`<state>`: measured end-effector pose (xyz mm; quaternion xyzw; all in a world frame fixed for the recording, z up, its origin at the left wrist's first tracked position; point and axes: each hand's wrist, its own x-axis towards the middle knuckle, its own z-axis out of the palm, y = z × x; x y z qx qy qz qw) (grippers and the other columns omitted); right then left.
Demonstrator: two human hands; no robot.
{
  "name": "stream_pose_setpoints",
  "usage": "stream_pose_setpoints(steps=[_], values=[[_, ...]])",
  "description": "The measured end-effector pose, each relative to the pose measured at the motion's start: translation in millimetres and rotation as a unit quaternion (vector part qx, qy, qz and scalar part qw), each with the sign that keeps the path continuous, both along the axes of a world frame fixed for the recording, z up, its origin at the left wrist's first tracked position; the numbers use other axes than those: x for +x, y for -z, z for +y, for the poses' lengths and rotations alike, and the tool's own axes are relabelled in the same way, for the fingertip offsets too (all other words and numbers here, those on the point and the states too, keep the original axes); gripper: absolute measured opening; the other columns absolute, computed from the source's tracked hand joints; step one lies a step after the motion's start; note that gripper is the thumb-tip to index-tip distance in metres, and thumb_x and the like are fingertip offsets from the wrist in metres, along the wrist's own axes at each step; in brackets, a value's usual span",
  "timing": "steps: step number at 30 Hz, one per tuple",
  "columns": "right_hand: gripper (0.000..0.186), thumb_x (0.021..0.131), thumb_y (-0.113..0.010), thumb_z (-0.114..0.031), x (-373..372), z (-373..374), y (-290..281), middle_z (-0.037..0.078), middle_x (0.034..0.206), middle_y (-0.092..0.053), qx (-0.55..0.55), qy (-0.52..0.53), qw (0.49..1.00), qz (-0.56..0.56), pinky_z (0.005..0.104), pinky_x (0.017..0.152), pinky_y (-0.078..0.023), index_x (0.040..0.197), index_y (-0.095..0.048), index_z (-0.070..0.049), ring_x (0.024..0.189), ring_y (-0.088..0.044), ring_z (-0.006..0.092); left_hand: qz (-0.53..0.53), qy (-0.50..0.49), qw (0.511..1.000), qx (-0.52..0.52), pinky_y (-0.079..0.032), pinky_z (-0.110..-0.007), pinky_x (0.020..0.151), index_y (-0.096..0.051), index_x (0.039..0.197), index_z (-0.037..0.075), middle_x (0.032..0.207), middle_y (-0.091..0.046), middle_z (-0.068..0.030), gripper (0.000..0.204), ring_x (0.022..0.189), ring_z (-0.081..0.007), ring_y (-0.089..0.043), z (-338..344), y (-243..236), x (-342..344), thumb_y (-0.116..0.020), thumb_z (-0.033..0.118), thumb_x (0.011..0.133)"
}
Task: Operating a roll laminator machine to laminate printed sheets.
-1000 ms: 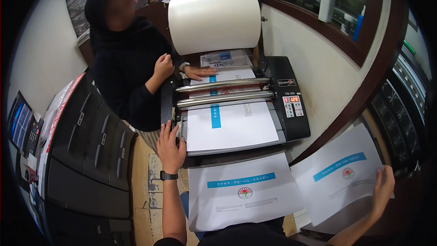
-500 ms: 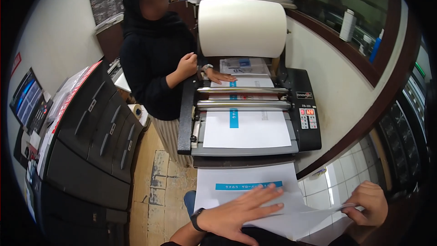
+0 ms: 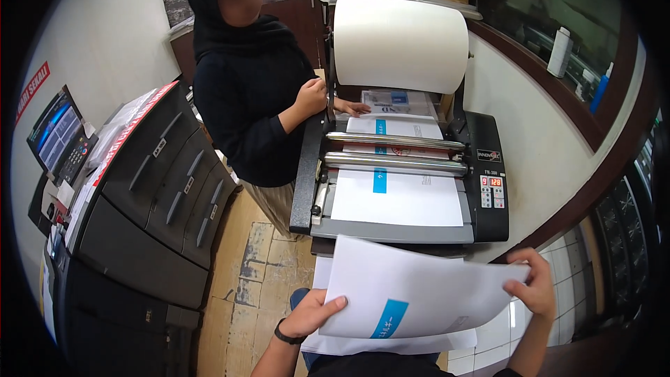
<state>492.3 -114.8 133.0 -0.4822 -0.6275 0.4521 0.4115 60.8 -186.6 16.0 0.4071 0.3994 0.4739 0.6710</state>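
A white printed sheet of paper point(image 3: 419, 286) with a blue band is held up between my two hands. My left hand point(image 3: 314, 313), with a dark band at the wrist, pinches its left edge, thumb on top. My right hand point(image 3: 534, 283) grips the upper right corner. More white paper point(image 3: 457, 341) lies beneath the raised sheet, over my lap. Ahead is a laminating machine point(image 3: 481, 220) with two shiny rollers point(image 3: 398, 156). Another printed sheet point(image 3: 398, 199) with a blue strip lies flat through the rollers, and a large roll of film point(image 3: 401, 42) hangs above it.
A co-worker in dark clothes point(image 3: 251, 98) stands at the machine's left, one hand point(image 3: 354, 107) by the sheet's far end. A dark grey copier point(image 3: 139, 237) fills the left side. Bottles point(image 3: 560, 52) stand on the window ledge at right.
My left hand has gone from lying spread on the paper to gripping a sheet's left edge. The sheet is now lifted and turned. The co-worker's hand has drawn back from the rollers.
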Motion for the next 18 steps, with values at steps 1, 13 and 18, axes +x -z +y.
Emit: stream_pose_setpoints(steps=[1,13,18], values=[[0.063,0.085,-0.08,-0.003,-6.5,11.7,18.9,0.009,0.102,-0.071,-0.02,-0.016,0.998,0.055,0.0257,0.074,-0.056,0.139,-0.049,0.002,0.084,-0.069,0.0135,-0.056,-0.004,0.994,-0.098,-0.056,-0.033,0.088,-0.068,0.12,-0.009,0.105,-0.075,-0.0139,0.04,0.098,-0.0194,-0.071,5.4,8.1,0.4,-0.064,0.027,0.103],[0.027,0.092,-0.071,-0.014,-63.7,62.0,94.2,0.01,0.106,-0.067,0.177,0.135,0.905,-0.362,0.0371,0.081,-0.05,0.118,-0.075,-0.006,0.092,-0.063,0.0286,-0.115,-0.078,0.972,-0.191,-0.061,-0.031,0.071,-0.065,0.117,-0.008,0.104,-0.074,-0.015,0.035,0.083,-0.0193,-0.075,49.0,32.6,12.5,-0.061,0.024,0.103],[0.033,0.095,-0.069,-0.026,-86.2,73.7,99.5,0.018,0.135,-0.062,0.273,-0.043,0.897,-0.346,0.0512,0.109,-0.039,0.122,-0.074,-0.008,0.129,-0.053,0.0382,-0.189,-0.093,0.947,-0.242,-0.062,-0.036,0.078,-0.061,0.124,-0.009,0.111,-0.073,-0.0181,0.04,0.091,-0.0245,-0.075,67.9,40.9,6.3,-0.058,0.025,0.103]])
